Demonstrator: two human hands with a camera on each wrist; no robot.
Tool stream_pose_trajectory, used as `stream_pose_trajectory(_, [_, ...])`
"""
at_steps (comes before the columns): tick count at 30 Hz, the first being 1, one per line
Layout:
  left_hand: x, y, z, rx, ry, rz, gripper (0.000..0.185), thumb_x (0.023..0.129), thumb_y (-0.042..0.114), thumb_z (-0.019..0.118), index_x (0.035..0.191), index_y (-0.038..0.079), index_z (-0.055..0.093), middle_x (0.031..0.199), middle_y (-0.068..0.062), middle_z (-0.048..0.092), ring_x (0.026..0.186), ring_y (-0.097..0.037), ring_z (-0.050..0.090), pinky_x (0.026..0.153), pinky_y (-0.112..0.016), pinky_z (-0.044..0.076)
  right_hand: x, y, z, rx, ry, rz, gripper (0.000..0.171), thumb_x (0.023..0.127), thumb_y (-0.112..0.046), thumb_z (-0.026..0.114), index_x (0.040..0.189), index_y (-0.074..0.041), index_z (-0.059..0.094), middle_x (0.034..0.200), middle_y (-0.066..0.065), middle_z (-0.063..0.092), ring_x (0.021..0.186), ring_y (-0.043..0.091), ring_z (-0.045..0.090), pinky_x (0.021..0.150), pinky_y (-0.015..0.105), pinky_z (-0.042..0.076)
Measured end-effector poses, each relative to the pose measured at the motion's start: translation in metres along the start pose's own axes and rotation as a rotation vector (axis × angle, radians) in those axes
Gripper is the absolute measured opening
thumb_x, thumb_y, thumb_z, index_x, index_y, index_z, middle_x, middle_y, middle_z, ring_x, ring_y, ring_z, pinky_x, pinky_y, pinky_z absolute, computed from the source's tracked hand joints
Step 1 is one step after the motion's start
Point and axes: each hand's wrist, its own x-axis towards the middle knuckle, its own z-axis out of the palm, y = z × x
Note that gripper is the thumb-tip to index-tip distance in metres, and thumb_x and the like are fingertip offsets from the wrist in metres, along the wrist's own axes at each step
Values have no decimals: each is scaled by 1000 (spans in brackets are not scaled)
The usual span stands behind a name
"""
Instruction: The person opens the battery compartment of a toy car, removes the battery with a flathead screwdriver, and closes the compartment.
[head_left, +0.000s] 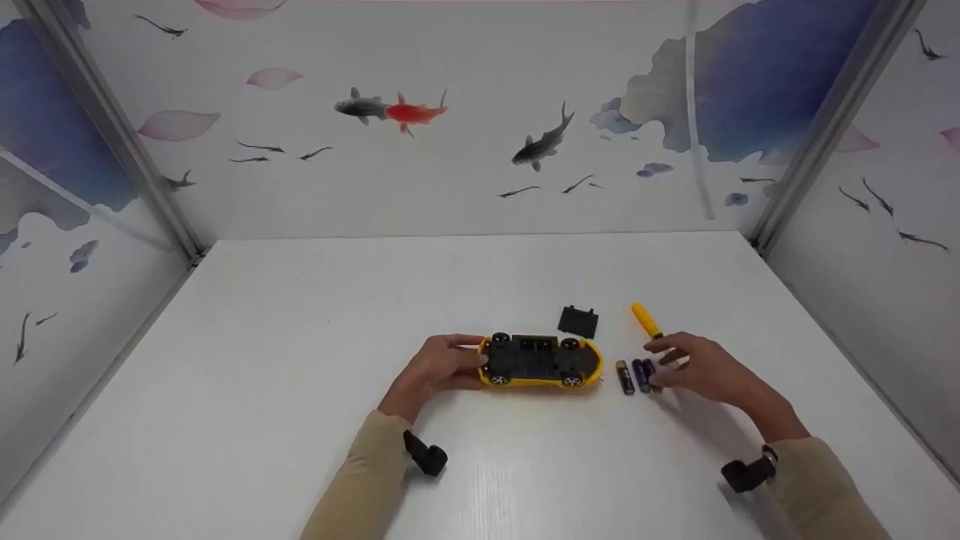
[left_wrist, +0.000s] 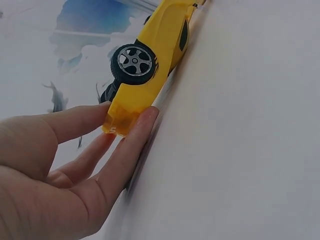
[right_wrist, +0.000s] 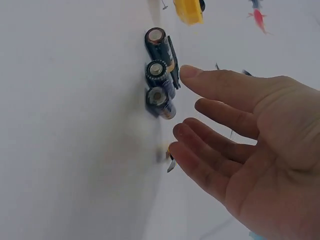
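Batteries (head_left: 637, 376), judged small, smooth and prone to rolling, lie on the table (head_left: 300, 337) beneath relaxed right-hand (head_left: 701, 367) fingers (right_wrist: 210, 85); toy car (head_left: 540, 361), judged light and rigid, is gripped at its end by the left hand (head_left: 439, 365).

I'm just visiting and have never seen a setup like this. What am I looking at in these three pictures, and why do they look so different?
There is no machine here: a person works with two bare hands, wearing three cameras. The wide picture comes from a camera on the head, looking down at a white table inside a booth with fish-patterned walls. The other two come from cameras strapped to the wrists, so each shows its own hand from very close and at a tilted angle.

On the table lies a yellow toy car, upside down with its dark underside up. The left hand holds one end of it between thumb and fingers. Beside the car lie three batteries, a black cover and a yellow-handled screwdriver. The right hand is open, holding nothing, with its fingers right by the batteries.
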Motion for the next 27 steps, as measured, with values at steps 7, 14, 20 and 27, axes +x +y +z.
stream_pose_trajectory(7, [0,0,0,-65,14,12,52,90,8,71,140,5,56,130,-23,65,99,-27,72,83,-38,62,0,-24,8,15,74,-59,43,95,-24,68,133,-4,60,131,19,62,115,32,63,88,40,59])
stream_pose_trajectory(14, [-2,4,0,-91,51,30,51,90,6,69,139,6,57,135,-23,62,104,-27,70,87,-40,61,4,-41,25,75,137,-82,44,99,-24,63,137,-3,57,126,16,66,108,28,65,80,26,57])
stream_pose_trajectory(20, [-4,9,1,-62,103,65,50,90,6,69,138,7,59,131,-19,66,102,-24,72,86,-38,61,11,-59,41,283,191,91,49,101,-23,60,142,-3,46,131,18,60,101,21,68,78,23,57])
stream_pose_trajectory(27, [-8,13,3,-101,134,111,48,91,6,66,138,6,58,131,-19,65,98,-23,72,85,-39,61,18,-75,61,528,157,189,61,101,-20,57,152,-2,27,143,24,51,107,23,69,80,32,61])
